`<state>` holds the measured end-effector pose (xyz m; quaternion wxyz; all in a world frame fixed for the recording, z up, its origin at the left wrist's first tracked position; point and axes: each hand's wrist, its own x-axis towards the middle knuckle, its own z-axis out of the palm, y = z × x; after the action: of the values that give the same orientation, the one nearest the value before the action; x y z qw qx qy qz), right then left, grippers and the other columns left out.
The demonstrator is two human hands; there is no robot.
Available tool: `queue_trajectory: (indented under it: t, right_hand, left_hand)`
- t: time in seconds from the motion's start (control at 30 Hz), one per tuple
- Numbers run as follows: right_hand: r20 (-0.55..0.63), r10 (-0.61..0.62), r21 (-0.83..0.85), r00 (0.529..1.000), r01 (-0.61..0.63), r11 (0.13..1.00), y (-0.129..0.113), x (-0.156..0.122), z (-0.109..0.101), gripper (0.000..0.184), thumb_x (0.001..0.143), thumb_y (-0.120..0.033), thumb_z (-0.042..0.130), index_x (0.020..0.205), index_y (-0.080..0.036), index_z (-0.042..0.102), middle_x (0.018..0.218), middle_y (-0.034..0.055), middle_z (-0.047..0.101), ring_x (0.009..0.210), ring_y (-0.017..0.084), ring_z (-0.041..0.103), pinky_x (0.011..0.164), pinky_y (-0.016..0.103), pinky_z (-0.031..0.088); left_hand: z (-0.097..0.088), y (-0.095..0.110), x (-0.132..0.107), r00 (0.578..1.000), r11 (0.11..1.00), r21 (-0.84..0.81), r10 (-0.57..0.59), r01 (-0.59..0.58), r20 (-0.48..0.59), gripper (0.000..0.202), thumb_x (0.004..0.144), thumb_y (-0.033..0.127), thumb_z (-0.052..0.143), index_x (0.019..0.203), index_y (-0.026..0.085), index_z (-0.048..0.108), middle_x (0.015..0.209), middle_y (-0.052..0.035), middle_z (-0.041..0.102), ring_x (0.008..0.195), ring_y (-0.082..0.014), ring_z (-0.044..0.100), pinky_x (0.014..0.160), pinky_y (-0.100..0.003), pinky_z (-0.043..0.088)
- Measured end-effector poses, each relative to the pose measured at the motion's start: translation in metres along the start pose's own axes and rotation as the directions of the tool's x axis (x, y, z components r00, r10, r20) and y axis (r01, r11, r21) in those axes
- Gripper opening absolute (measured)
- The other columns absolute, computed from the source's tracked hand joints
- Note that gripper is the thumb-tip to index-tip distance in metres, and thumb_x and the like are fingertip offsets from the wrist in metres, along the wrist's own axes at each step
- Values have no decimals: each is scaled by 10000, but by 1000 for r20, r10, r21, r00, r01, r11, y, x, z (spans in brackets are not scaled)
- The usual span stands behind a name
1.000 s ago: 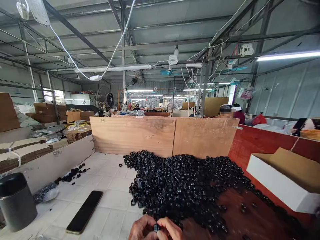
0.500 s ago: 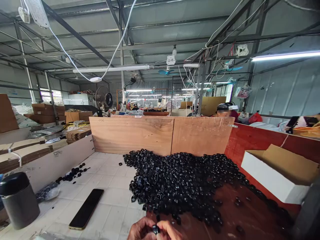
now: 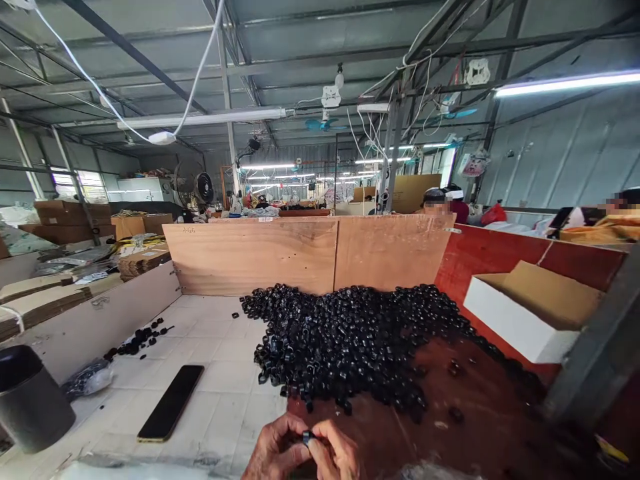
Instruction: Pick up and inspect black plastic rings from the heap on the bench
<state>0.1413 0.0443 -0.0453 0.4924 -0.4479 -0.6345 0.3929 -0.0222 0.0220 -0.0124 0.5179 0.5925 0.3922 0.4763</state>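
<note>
Between the fingertips of both hands is a small black ring-shaped plastic piece [image 3: 307, 437], partly covered by the fingers. My left hand [image 3: 276, 448] pinches it from the left side. Closed on its right side is my right hand [image 3: 334, 450], thumb and forefinger pressed against the piece. Just beyond the hands spreads a large heap of similar black pieces [image 3: 340, 347], lying partly on the white surface [image 3: 225, 360] and partly on the dark red-brown board [image 3: 380, 433].
A black phone [image 3: 171, 403] lies left of the hands, with a dark grey flask [image 3: 33, 407] farther left. A plastic bag [image 3: 89, 378] and a few loose black pieces [image 3: 137, 341] sit by the left board. An open white box [image 3: 515, 320] stands right; wooden boards [image 3: 255, 257] enclose the back.
The view has tilted down and shifted slightly, so more of both hands shows. The black piece is still held between them, with the fingers slightly repositioned.
</note>
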Motion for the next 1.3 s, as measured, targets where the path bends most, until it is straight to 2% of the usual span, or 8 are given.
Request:
queue_trajectory:
  t: [0.13,0.37,0.47,0.67,0.8,0.93,1.1,1.3]
  right_hand:
    - [102,424,156,900,-435,887,-34,-14,-5,484,777,-672,623,599,-234,516,396,-34,457,336,120,398,395,251,304]
    - [296,607,478,738,-664,574,-69,-37,-17,403,684,-539,754,613,-194,558,510,-38,515,403,85,421,412,232,354]
    - [381,635,368,673,-740,563,-70,-44,-26,332,767,-480,699,653,-198,565,547,-38,524,415,94,429,422,237,365]
    - [34,56,-345,998,-40,938,-45,-10,-51,75,843,-209,612,767,-209,609,741,35,643,690,188,604,668,286,453]
    - [8,-130,-571,991,112,813,-21,23,-47,200,765,-81,592,921,-202,624,932,68,631,802,206,609,713,292,459]
    - [-248,-108,-659,963,-86,747,-4,35,-42,331,763,-117,633,1083,-191,599,1064,115,579,896,262,602,747,346,479]
    - [-119,-137,-632,983,32,774,13,39,-44,408,771,-77,589,1174,-139,593,1057,148,616,995,307,607,885,419,505]
    - [-178,-146,-434,973,56,899,17,41,-53,186,806,-165,625,990,-187,643,923,78,695,845,237,636,818,357,521]
  left_hand:
    - [8,15,-16,980,886,427,197,-179,1,119,980,301,637,1017,213,708,1004,-58,730,942,-205,707,873,-312,565]
    - [5,4,-48,797,419,714,508,-561,328,406,1005,68,487,1386,189,554,1276,-155,702,1192,-239,696,981,-371,608]
    - [3,25,-55,785,418,675,442,-608,434,402,1001,61,468,1363,183,593,1291,-168,707,1207,-257,691,985,-381,603]
    - [5,50,-16,998,752,656,34,-55,45,102,931,297,647,897,219,704,768,-3,718,693,-175,698,631,-254,548]
    - [-10,25,27,897,662,714,142,228,-419,207,855,214,618,1055,204,670,901,-18,688,635,-168,673,681,-311,549]
    - [-17,5,48,910,558,787,128,263,-395,363,835,197,660,1197,196,634,1121,-78,675,760,-212,716,780,-370,574]
    - [8,-7,53,962,540,833,148,116,-230,405,822,148,689,1219,172,610,1219,-127,666,1120,-314,680,996,-460,539]
    - [11,-11,40,961,692,721,172,38,-216,471,789,119,679,1239,221,585,1136,-49,672,890,-202,683,876,-381,580]
